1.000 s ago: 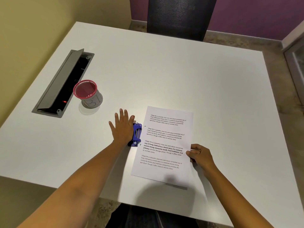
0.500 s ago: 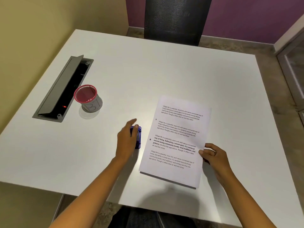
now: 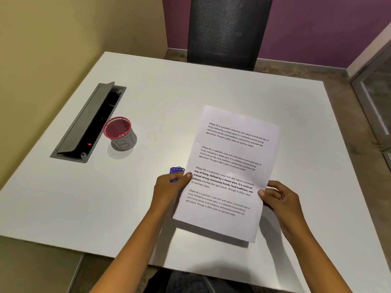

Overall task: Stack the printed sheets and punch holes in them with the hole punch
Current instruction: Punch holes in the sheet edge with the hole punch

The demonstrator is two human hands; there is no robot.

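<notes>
Gripping printed sheets [image 3: 230, 172] w/ both hands: left hand [image 3: 169, 188] & right hand [image 3: 281, 199] fingers pinch edges.

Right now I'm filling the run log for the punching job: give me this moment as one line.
phase: sheets lifted | left hand: holds printed sheets at left edge | right hand: holds right edge | hole punch: on table | punched hole visible

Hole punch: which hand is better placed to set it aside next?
Left. The left hand lies against the blue hole punch, though its thumb pinches the sheets. The right hand grips their far edge.
</notes>
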